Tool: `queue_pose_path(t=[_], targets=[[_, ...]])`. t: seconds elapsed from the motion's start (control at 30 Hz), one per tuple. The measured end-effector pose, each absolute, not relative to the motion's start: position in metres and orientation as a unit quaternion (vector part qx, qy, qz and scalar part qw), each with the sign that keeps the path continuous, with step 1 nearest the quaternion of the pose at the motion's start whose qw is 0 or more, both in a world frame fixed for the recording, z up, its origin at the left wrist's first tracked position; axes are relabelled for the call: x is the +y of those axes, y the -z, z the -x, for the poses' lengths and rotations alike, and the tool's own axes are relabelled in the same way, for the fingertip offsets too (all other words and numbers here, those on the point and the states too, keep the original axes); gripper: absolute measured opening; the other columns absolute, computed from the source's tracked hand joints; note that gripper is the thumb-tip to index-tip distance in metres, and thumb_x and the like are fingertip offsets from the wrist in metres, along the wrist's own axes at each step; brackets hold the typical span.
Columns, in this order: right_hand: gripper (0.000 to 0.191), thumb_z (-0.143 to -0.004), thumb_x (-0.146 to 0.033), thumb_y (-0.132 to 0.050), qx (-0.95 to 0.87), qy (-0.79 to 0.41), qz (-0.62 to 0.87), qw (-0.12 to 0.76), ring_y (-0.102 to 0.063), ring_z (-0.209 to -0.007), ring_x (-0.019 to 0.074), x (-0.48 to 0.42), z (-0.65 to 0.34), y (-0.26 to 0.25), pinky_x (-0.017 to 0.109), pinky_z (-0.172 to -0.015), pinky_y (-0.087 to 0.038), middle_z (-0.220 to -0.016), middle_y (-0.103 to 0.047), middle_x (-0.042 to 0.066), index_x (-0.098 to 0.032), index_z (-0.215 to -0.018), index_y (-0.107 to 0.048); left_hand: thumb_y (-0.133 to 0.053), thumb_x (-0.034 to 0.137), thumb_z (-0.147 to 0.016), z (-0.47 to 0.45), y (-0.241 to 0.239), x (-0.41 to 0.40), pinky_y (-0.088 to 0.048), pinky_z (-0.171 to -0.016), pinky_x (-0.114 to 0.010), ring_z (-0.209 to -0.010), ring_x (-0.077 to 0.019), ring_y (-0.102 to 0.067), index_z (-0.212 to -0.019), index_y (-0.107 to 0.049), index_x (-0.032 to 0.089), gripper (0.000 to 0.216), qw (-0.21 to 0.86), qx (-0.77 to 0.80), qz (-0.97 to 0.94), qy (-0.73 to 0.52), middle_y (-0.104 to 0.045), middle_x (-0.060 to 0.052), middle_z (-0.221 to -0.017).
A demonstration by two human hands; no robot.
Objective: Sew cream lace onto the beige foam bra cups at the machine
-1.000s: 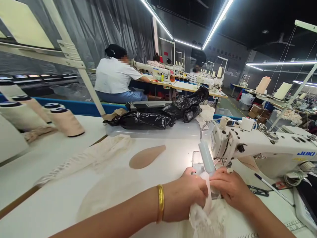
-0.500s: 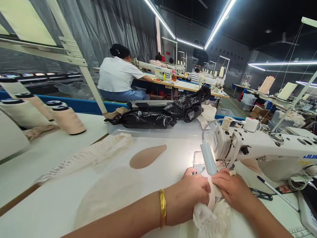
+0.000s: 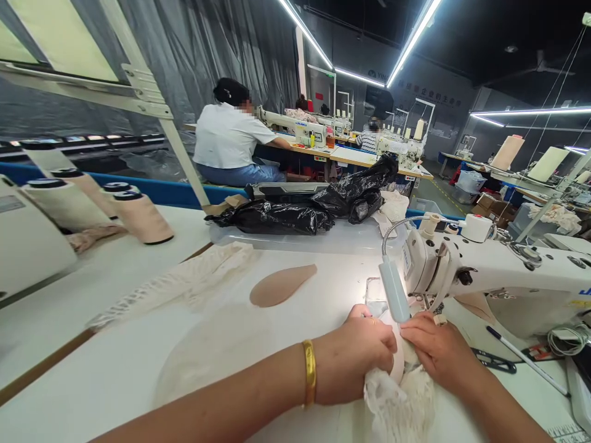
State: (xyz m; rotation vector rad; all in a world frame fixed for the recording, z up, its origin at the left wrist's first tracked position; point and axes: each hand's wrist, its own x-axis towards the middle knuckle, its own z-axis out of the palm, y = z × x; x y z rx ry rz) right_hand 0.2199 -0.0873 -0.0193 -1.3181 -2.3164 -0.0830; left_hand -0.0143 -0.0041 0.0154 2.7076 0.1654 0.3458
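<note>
My left hand, with a gold bangle at its wrist, is closed with curled fingers on a pale pink, curved fabric piece. Cream lace fabric hangs in folds below it toward the table's front. From the other side, my right hand has its fingers together and bent over the same work, pinching its right edge. Both hands are just in front of the needle area of a white sewing machine, partly hidden by a small lamp. A tan teardrop-shaped piece lies flat to the left.
Sheer cream fabric is spread at left, near thread cones. Black plastic bags lie along the table's back. A pen and a black flat tool lie at right. A co-worker sits at another machine beyond.
The whole view has shifted slightly, so most things appear farther right. Both hands keep their hold on the fabric, nearly unmoved at the machine.
</note>
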Motion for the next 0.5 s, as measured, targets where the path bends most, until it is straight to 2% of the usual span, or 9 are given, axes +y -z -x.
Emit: queue_pose_path(t=[0.17, 0.4, 0.5], targets=[[0.041, -0.087, 0.001, -0.047, -0.842, 0.035, 0.486, 0.232, -0.066, -0.101, 0.0215, -0.085, -0.221, 0.019, 0.034, -0.086, -0.054, -0.113, -0.075, 0.002, -0.027, -0.108, -0.068, -0.071, 0.018, -0.074, 0.011, -0.018, 0.004, -0.034, -0.088, -0.04, -0.076, -0.019, -0.064, -0.063, -0.067, 0.02, 0.012, 0.199, 0.044, -0.97, -0.131, -0.074, -0.002, -0.097], [0.036, -0.09, -0.004, -0.048, -0.836, 0.064, 0.493, 0.233, -0.067, -0.099, 0.0218, -0.084, -0.224, 0.022, 0.034, -0.084, -0.056, -0.11, -0.076, 0.003, -0.027, -0.105, -0.071, -0.072, 0.013, -0.071, 0.01, -0.021, 0.022, -0.032, -0.088, -0.037, -0.079, -0.0175, -0.064, -0.064, -0.063, 0.02, 0.014, 0.179, 0.052, -0.973, -0.136, -0.074, 0.002, -0.096], [0.035, -0.092, -0.005, -0.045, -0.847, 0.048, 0.473, 0.237, -0.066, -0.098, 0.0218, -0.086, -0.224, 0.019, 0.036, -0.086, -0.055, -0.106, -0.075, 0.004, -0.027, -0.102, -0.07, -0.073, 0.011, -0.068, 0.011, -0.021, 0.024, -0.031, -0.09, -0.037, -0.087, -0.0196, -0.066, -0.068, -0.066, 0.021, 0.013, 0.163, 0.044, -0.976, -0.137, -0.075, 0.002, -0.098]])
